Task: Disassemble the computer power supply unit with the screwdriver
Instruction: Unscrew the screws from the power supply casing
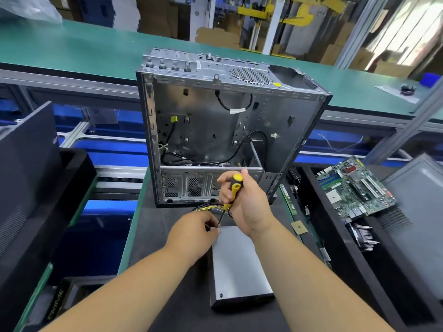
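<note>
**Grey metal box gets the screwdriver**

Grey and flat, the metal power supply box lies on the dark mat right in front of the person, with one small screw showing near its close corner. A bunch of yellow and black wires comes out of its far end.

The right hand is wrapped tight round the yellow and black screwdriver, all fingers curled on the handle. The thin metal tip points down at the far left corner of the box. The left hand sits at that same corner, its fingertips pinched together round the tip of the screwdriver, touching the box edge.

Just behind the hands stands a big open computer case of bare silver metal. It has black cables inside, a little yellow tag and a white tag, too small to read.

To the right, a green circuit board rests on a black tray. A small tan sticker lies near the box; its mark is too blurry to read.

Down at the lower left, a dark box shows the word "PRIME".
</note>
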The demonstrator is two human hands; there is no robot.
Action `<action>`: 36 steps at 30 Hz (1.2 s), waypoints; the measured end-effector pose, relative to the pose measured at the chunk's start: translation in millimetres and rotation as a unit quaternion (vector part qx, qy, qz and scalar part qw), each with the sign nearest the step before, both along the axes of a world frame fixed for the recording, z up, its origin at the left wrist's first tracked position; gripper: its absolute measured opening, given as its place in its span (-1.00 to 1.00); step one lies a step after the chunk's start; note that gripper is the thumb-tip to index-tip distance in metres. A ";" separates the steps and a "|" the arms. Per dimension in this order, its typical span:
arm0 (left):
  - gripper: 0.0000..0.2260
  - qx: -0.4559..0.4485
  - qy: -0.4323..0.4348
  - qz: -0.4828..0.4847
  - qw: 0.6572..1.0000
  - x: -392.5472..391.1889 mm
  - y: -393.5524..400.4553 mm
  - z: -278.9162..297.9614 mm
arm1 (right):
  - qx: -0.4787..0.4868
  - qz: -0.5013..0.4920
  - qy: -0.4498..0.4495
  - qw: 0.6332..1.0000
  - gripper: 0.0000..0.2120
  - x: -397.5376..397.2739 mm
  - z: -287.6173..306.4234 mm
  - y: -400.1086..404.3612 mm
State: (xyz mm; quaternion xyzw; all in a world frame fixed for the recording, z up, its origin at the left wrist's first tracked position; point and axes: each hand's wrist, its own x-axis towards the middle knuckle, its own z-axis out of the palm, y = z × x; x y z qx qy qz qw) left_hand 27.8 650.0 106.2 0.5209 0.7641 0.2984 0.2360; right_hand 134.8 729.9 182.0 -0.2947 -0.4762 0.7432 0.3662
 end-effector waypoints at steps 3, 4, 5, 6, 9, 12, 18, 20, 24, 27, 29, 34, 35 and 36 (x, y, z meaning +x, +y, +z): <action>-0.92 -0.004 0.010 0.006 1.000 0.1 1.4 3.1 | 0.000 -0.009 -0.004 1.000 -0.56 2.3 -3.3 -0.8; -0.92 -0.003 0.013 0.008 1.000 -0.3 1.4 3.3 | 0.007 -0.008 -0.011 1.000 -0.64 3.5 -4.6 -1.3; -0.91 -0.003 0.015 0.010 1.000 -0.4 1.3 3.0 | 0.013 -0.007 -0.015 1.000 -0.69 4.6 -5.6 -1.7; -0.91 -0.002 0.014 0.009 1.000 -0.5 1.2 2.3 | 0.013 -0.009 -0.014 1.000 -0.73 5.6 -6.2 -1.8; -0.87 0.004 -0.019 -0.004 1.000 -1.4 0.4 -1.6 | 0.011 -0.017 -0.016 1.000 -0.74 7.2 -4.9 0.5; -0.88 0.009 -0.049 -0.023 0.998 -3.8 -0.4 -5.0 | 0.026 -0.004 -0.043 0.999 -0.72 7.1 -2.6 1.1; -0.88 0.017 -0.066 -0.021 0.997 -4.0 -1.6 -5.9 | 0.021 0.011 -0.012 1.000 -0.51 -1.2 -7.1 -3.2; -0.87 0.013 -0.059 -0.008 0.998 -3.0 -1.2 -4.5 | 0.019 0.006 -0.001 1.000 -0.48 -4.9 -8.6 -4.1; -0.92 0.008 -0.017 0.000 1.000 -1.9 0.5 -1.6 | 0.023 -0.007 -0.024 0.999 -0.44 -7.8 -7.4 -4.6; -0.96 0.014 0.010 -0.002 1.000 -2.0 0.1 -1.0 | 0.012 -0.033 -0.025 0.999 -0.52 -3.6 -4.3 -5.8; -0.96 0.022 0.025 0.000 0.999 -2.2 0.3 -1.4 | 0.031 -0.052 -0.035 0.998 -0.69 0.2 -3.3 -6.6; -0.94 0.033 0.036 -0.001 0.999 -2.9 0.3 -0.7 | 0.085 -0.074 -0.146 0.983 -0.67 6.4 1.0 -7.2; -0.92 0.038 0.035 -0.001 0.999 -3.3 0.0 -0.7 | 0.106 -0.076 -0.174 0.976 -0.66 8.5 2.4 -7.5; -0.92 0.043 0.035 0.000 0.998 -4.0 -0.9 -0.3 | 0.145 -0.082 -0.206 0.964 -0.65 11.0 3.7 -7.2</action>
